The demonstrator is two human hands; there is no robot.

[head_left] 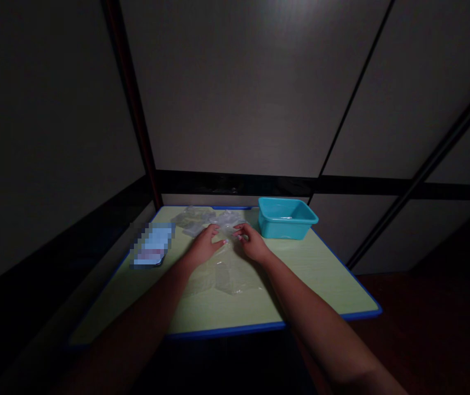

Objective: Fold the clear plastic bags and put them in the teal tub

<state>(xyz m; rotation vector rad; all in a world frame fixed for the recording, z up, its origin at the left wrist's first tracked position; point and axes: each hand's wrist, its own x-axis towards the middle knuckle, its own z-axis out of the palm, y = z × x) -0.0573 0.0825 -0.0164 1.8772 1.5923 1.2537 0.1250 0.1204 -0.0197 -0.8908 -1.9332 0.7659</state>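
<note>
Two bare hands over a rectangular table with a pale yellow-green top and blue edging (317, 277), seen from the head. The left hand (205, 247) and the right hand (254, 245) face each other near the middle of the tabletop, well apart from its near edge. The left thumb stands away from its partly bent fingers; the right fingers are more curled, their tips directed toward the left hand. The film is thin and the light dim, so whether either hand grips it cannot be told. Crumpled clear plastic film (227, 217) lies between and just beyond the fingertips, with greyish translucent plastic (193, 218) at far left. A flat, clear plastic sheet (226, 277) lies nearer the person, between the forearms. Right: an open turquoise rectangular plastic basin (286, 227), upright at the far corner. Left: a flat, bright-faced rectangular object (153, 245), its face pixelated.
</note>
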